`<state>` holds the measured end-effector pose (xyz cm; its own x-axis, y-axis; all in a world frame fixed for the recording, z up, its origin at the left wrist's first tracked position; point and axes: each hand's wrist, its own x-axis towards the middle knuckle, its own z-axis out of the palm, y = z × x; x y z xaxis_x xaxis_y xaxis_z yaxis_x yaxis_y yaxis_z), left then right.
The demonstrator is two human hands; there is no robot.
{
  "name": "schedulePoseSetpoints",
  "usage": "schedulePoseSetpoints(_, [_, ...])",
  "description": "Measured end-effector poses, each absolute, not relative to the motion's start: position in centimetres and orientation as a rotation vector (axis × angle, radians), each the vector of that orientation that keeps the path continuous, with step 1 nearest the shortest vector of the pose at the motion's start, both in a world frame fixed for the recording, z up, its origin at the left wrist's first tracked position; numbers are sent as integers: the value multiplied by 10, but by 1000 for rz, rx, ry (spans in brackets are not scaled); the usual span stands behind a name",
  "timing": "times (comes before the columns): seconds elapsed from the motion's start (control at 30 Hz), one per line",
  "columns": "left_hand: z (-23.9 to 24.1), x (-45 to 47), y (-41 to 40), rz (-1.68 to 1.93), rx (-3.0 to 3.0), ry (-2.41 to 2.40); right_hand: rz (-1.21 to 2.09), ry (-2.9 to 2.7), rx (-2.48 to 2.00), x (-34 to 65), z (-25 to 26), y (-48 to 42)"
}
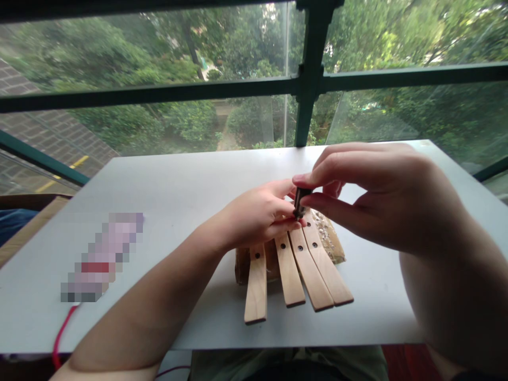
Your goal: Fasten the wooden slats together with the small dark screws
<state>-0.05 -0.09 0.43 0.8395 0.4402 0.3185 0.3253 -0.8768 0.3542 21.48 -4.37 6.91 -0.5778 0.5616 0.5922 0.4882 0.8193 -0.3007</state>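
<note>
My right hand (369,196) is closed on a small dark cylindrical tool (303,197), pinched between thumb and fingers and tilted slightly, with its lower end pointing down. Close beside that end is my left hand (264,214), its fingers curled round the spot under the tool; whatever they grip there is hidden. Below my hands several pale wooden slats (292,280) fan out toward me, with dark round screw heads or holes in them. Their far ends rest on a brown block (335,248) with small pale bumps on its right part, and my left hand covers some of them.
The white table (190,185) carries all this, its far edge by a green-framed window (304,106). To the left lies a blurred-out pinkish object (105,254) with a red cable (60,338) running off the front edge. A cardboard box (51,225) stands beyond the left edge.
</note>
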Motion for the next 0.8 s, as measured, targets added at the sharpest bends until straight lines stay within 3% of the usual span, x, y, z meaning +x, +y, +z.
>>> schedulePoseSetpoints(0.8, [4,0,-1,606,2775,570,135,-2383,-835,217,66,-50])
